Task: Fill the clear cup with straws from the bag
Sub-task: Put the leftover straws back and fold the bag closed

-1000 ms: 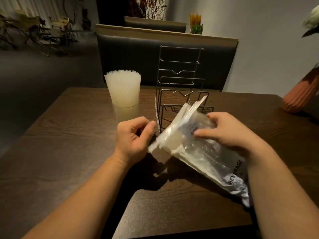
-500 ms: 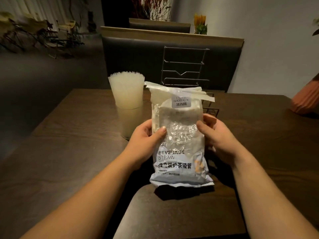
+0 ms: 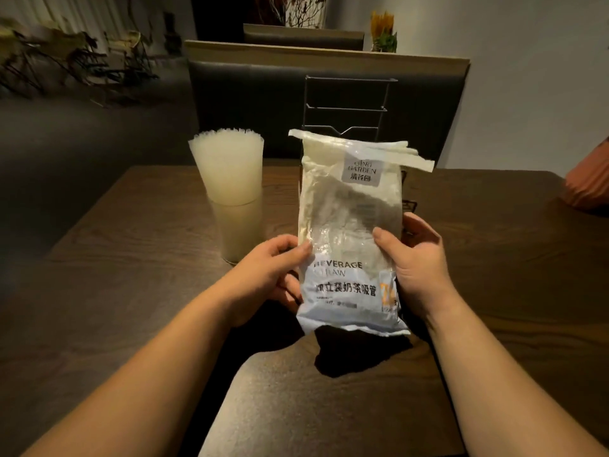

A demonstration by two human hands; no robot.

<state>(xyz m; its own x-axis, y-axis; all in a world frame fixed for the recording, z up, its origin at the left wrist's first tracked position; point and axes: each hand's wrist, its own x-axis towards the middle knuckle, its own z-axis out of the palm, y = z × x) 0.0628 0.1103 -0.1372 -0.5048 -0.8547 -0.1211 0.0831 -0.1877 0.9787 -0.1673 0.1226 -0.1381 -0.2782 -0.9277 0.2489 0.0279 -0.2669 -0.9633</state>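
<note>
A plastic straw bag printed "BEVERAGE STRAW" stands upright in front of me, its bottom edge just above the table. My left hand grips its left side and my right hand grips its right side. Wrapped white straws stick out of its top to the right. The clear cup stands on the table left of the bag, packed with a fan of white wrapped straws that rise well above its rim.
The dark wooden table carries a black wire rack right behind the bag. An orange ribbed vase sits at the right edge. A dark padded bench back runs along the far side.
The bag went from lying tilted under my right hand to upright between both hands. In the last half second it stayed upright, barely moving.
</note>
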